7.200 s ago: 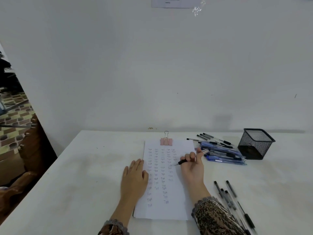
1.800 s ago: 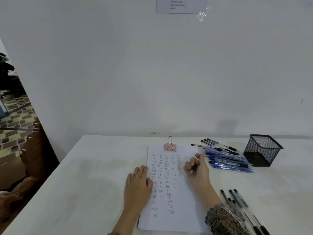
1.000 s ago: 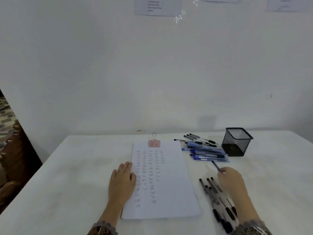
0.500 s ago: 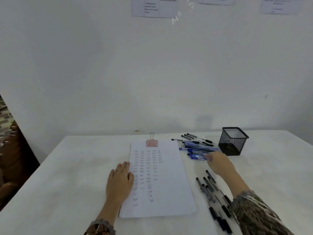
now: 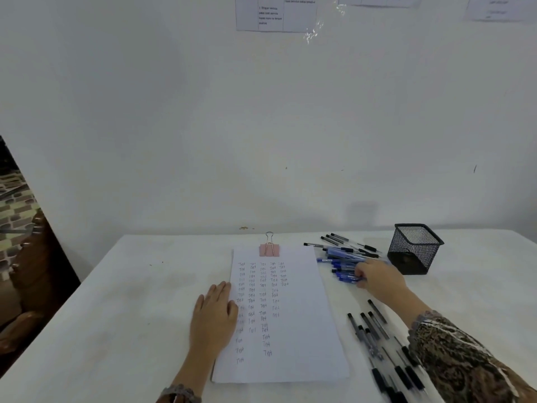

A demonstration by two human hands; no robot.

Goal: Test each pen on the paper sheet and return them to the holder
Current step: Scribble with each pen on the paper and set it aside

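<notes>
The blue pens [image 5: 338,264] lay in a loose heap right at the tips of the right hand's [image 5: 379,279] fingers [image 5: 359,271], which touched the heap's near end. Whether those fingers had closed on a pen could not be told. The pens were slim, with blue barrels, and lay roughly parallel, pointing away from the fingertips.

Just beyond the heap lay the far black pens [image 5: 344,241]. Behind the knuckles stood the mesh holder [image 5: 414,251], black, upright and near the hand but apart from it.

Past the fingertips lay the paper sheet [image 5: 299,330], marked with columns of small handwriting and held by a pink binder clip [image 5: 269,249] at its far edge. The left hand [image 5: 215,312] rested flat, its straight fingers [image 5: 222,289] on the sheet's left edge and the counter [image 5: 130,301].

The near black pens [image 5: 374,338] lay beside the right forearm, some of them under the patterned sleeve [image 5: 459,362].
</notes>
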